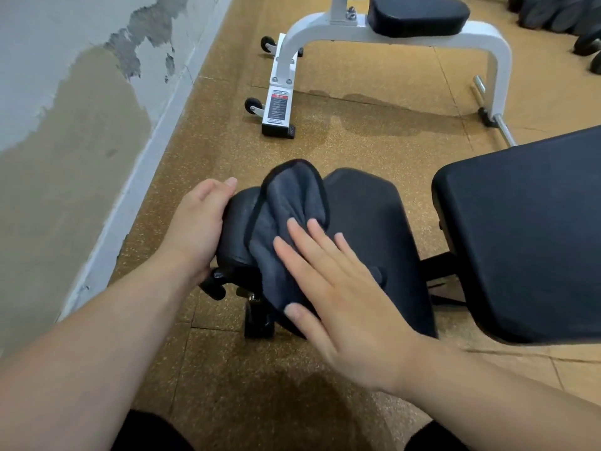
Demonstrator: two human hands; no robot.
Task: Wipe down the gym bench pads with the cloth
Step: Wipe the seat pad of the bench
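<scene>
Your right hand (338, 297) is flat on the dark grey cloth (286, 229), fingers (300, 234) spread and straight, pressing it down onto the black seat pad (374, 222) near its left edge. The cloth is bunched up and draped over the gap between that seat pad and the small round pad (239, 222) just beside it. Your left hand (198, 222) is wrapped around the outer side of that small pad, fingers curled together. The big back pad (527, 236) sits off to the right, untouched. There's a white bench (390, 37) further away on the cork-coloured floor (374, 102).
</scene>
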